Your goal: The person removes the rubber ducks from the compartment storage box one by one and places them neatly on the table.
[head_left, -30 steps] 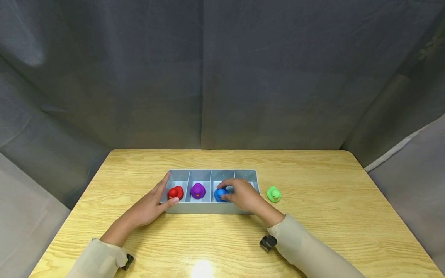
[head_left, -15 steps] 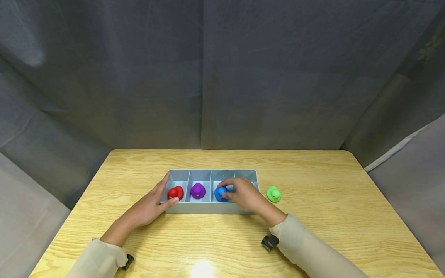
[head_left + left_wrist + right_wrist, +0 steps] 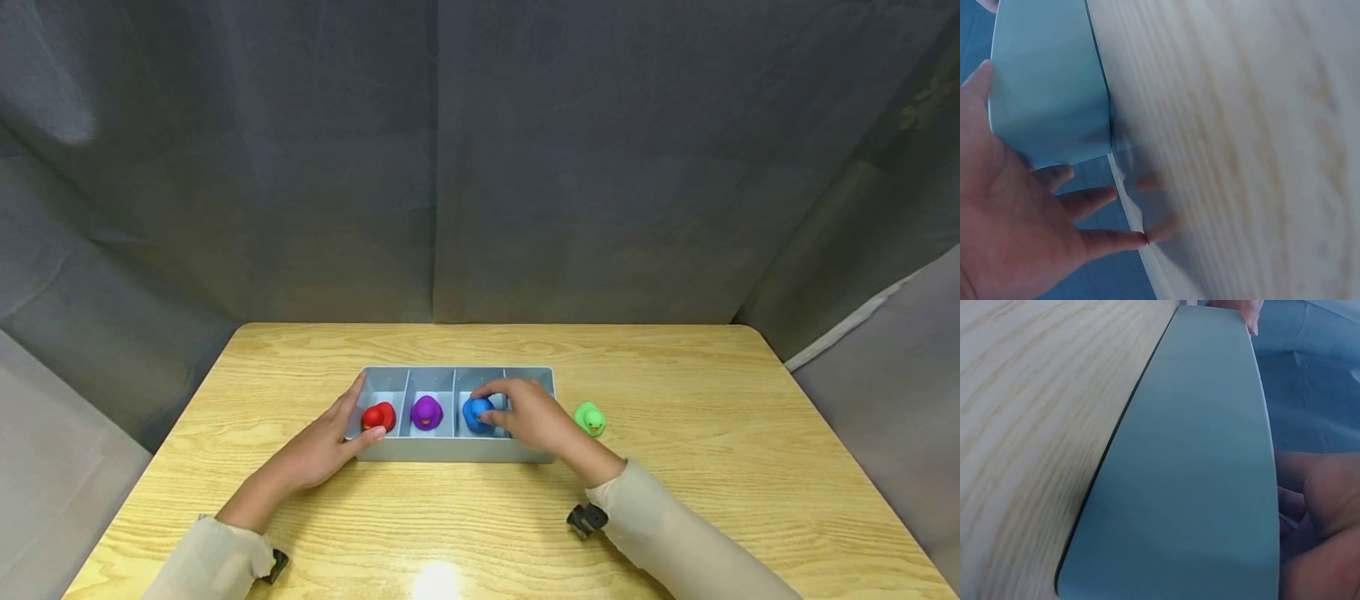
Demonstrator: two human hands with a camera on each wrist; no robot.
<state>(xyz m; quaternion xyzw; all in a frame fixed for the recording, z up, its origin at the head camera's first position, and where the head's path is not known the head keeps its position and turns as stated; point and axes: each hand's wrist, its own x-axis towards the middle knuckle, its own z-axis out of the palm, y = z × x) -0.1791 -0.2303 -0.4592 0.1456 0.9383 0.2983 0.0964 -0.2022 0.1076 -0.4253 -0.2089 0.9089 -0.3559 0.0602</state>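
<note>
A grey box (image 3: 450, 450) with a row of compartments stands on the table. My right hand (image 3: 532, 417) reaches over its right part and pinches a blue rubber duck (image 3: 472, 415) between thumb and index finger, in the third compartment from the left. My left hand (image 3: 322, 450) rests at the box's left end, thumb on the front rim and fingers stretched along the side; the left wrist view shows its fingers spread, one tip down at the tabletop. A red duck (image 3: 380, 415) lies in the leftmost compartment, and a purple duck (image 3: 427, 412) sits beside it in the second.
To the right of the box a green duck (image 3: 591, 418) sits on the wooden table (image 3: 712, 433), close to my right wrist. Grey curtains (image 3: 585, 167) hang behind the table's far edge and along both sides.
My right hand and forearm have shifted slightly to the right, and the blue duck has moved a little up in the head view with the fingers. The left hand stays where it was.
</note>
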